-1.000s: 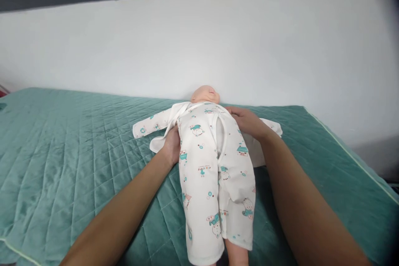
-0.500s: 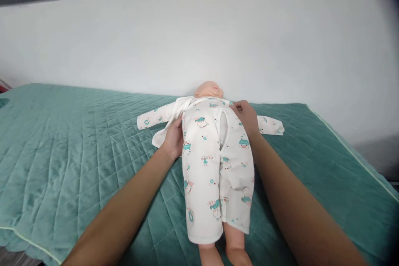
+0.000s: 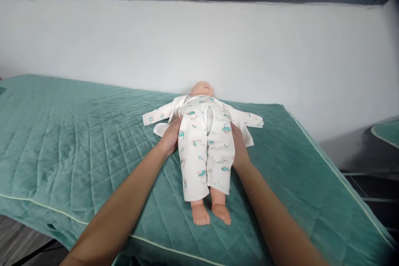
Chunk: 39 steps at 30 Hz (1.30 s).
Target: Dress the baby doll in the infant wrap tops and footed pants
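Note:
A baby doll (image 3: 202,89) lies on its back on a green quilted mattress (image 3: 77,133), head toward the wall, bare feet toward me. It wears a white printed romper (image 3: 204,149) with the sleeves spread out sideways. My left hand (image 3: 171,136) presses against the doll's left flank, fingers curled round the cloth at the waist. My right hand (image 3: 238,146) lies against the other flank, fingers closed along the romper's side.
A white wall (image 3: 249,50) runs right behind the doll's head. The mattress ends at a piped edge near me and at its right side, where dark floor shows. Another green padded corner (image 3: 386,131) peeks in at far right.
My right hand slid down from the doll's shoulder to its waist. The view pulled back, so the doll's feet and the mattress's near edge show now. The left hand stayed at the flank.

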Motion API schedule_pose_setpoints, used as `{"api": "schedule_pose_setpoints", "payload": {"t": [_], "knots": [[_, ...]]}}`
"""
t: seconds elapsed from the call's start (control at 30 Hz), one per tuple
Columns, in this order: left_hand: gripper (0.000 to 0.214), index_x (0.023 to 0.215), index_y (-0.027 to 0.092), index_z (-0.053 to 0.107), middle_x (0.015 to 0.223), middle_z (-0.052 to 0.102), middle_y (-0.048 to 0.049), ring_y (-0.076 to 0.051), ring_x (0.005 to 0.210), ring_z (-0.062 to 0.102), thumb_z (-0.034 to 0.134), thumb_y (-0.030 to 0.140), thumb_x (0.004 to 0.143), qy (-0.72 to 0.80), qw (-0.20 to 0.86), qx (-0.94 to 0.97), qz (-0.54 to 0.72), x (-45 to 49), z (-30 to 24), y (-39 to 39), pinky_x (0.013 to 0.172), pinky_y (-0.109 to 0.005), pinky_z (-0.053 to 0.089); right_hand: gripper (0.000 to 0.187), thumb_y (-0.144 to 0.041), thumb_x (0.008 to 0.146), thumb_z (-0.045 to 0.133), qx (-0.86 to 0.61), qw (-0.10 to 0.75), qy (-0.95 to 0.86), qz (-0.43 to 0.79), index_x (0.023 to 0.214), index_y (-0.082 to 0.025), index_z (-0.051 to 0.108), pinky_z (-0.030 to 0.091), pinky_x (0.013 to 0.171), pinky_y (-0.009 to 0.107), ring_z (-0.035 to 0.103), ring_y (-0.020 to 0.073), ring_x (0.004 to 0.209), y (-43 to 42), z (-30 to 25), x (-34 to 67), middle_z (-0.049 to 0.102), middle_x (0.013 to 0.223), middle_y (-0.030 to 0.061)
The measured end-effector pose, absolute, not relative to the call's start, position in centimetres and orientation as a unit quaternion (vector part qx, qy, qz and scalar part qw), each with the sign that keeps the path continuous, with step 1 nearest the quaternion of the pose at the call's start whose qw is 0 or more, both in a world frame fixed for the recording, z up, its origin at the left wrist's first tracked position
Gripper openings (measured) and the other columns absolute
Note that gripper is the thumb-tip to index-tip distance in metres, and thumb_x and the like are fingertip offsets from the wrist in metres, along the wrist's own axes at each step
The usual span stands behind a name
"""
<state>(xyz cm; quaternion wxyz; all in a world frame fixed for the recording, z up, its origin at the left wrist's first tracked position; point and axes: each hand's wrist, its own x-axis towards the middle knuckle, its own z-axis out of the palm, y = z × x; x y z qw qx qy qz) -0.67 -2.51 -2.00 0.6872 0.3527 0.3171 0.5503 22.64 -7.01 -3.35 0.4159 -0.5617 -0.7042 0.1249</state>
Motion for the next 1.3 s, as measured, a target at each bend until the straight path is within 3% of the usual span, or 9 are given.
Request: {"api": "schedule_pose_setpoints", "payload": {"t": [0.17,0.3,0.43,0.53,0.63,0.77,0.93,1.17,1.3], "knots": [[0.040,0.122,0.026,0.068,0.138,0.066,-0.0049,-0.024,0.142,0.049,0.072,0.045,0.087,0.344,0.641,0.406,0.553,-1.9,-2.2,-6.4,0.122,-0.037,0.035,0.038,-0.034,0.091,0.059,-0.562,0.463,-0.671,0.138,0.128,-0.025,0.064,0.038,0.116,0.054,0.051,0.0313,0.134,-13.0,-2.4,21.1,0.060,0.138,0.0113],[0.040,0.123,0.026,0.063,0.136,0.061,-0.0075,-0.024,0.131,0.054,0.072,0.038,0.086,0.455,0.480,0.499,0.560,-3.5,-2.7,-11.5,0.116,-0.039,0.040,0.024,-0.029,0.094,0.058,-0.563,0.519,-0.630,0.132,0.118,-0.031,0.061,0.038,0.117,0.053,0.051,0.0265,0.133,-18.5,-1.3,19.3,0.057,0.139,0.0088],[0.038,0.125,0.027,0.058,0.128,0.058,-0.0082,-0.023,0.121,0.058,0.067,0.028,0.088,0.464,0.388,0.640,0.473,-5.0,-3.3,-17.4,0.110,-0.042,0.045,0.022,-0.028,0.089,0.064,-0.545,0.390,-0.708,0.223,0.111,-0.032,0.062,0.039,0.117,0.058,0.030,0.0320,0.151,-22.3,-0.4,17.2,0.035,0.160,0.0054],[0.040,0.126,0.026,0.055,0.126,0.058,-0.0086,-0.023,0.118,0.059,0.063,0.019,0.087,0.455,0.355,0.710,0.404,-5.3,-3.5,-20.3,0.108,-0.043,0.046,0.019,-0.016,0.084,0.061,-0.571,0.294,-0.741,0.196,0.099,-0.027,0.063,0.036,0.116,0.066,0.015,0.0369,0.157,-23.0,0.1,15.9,0.028,0.165,0.0033],[0.033,0.121,0.025,0.054,0.121,0.062,-0.0088,-0.025,0.113,0.060,0.057,0.017,0.090,0.464,0.297,0.748,0.370,-4.9,-4.0,-21.4,0.103,-0.045,0.047,0.015,-0.009,0.083,0.058,-0.601,0.240,-0.754,0.110,0.090,-0.022,0.063,0.035,0.114,0.069,0.022,0.0416,0.154,-22.9,0.8,14.6,0.036,0.162,0.0086],[0.020,0.112,0.021,0.054,0.109,0.064,-0.0078,-0.023,0.101,0.059,0.047,0.017,0.095,0.469,0.229,0.767,0.373,-4.2,-5.0,-21.1,0.092,-0.043,0.048,0.020,-0.010,0.093,0.049,-0.622,0.192,-0.758,0.026,0.096,-0.016,0.069,0.035,0.115,0.066,0.029,0.0424,0.151,-23.0,1.3,13.2,0.042,0.158,0.0133],[0.012,0.098,0.020,0.055,0.098,0.062,-0.0035,-0.018,0.093,0.059,0.048,0.012,0.092,0.452,0.247,0.752,0.412,-4.4,-4.9,-21.1,0.085,-0.034,0.047,0.021,-0.011,0.094,0.051,-0.599,0.209,-0.773,0.028,0.098,-0.017,0.071,0.036,0.115,0.063,0.030,0.0399,0.150,-23.6,1.6,13.0,0.047,0.154,0.0133],[0.011,0.096,0.020,0.060,0.095,0.061,-0.0014,-0.015,0.089,0.059,0.055,0.013,0.089,0.464,0.282,0.693,0.475,-5.7,-4.4,-23.3,0.082,-0.029,0.047,0.014,-0.015,0.095,0.056,-0.548,0.287,-0.779,0.099,0.098,-0.020,0.069,0.038,0.118,0.057,0.034,0.0317,0.148,-25.8,3.2,12.7,0.054,0.146,0.0073],[0.027,0.114,0.021,0.058,0.102,0.062,-0.0034,-0.016,0.095,0.060,0.052,0.012,0.090,0.498,0.308,0.666,0.462,-5.6,-4.7,-24.5,0.087,-0.032,0.050,0.019,-0.015,0.098,0.050,-0.536,0.318,-0.771,0.129,0.102,-0.022,0.067,0.039,0.117,0.056,0.036,0.0303,0.147,-26.1,2.7,13.9,0.053,0.146,0.0068]]}}
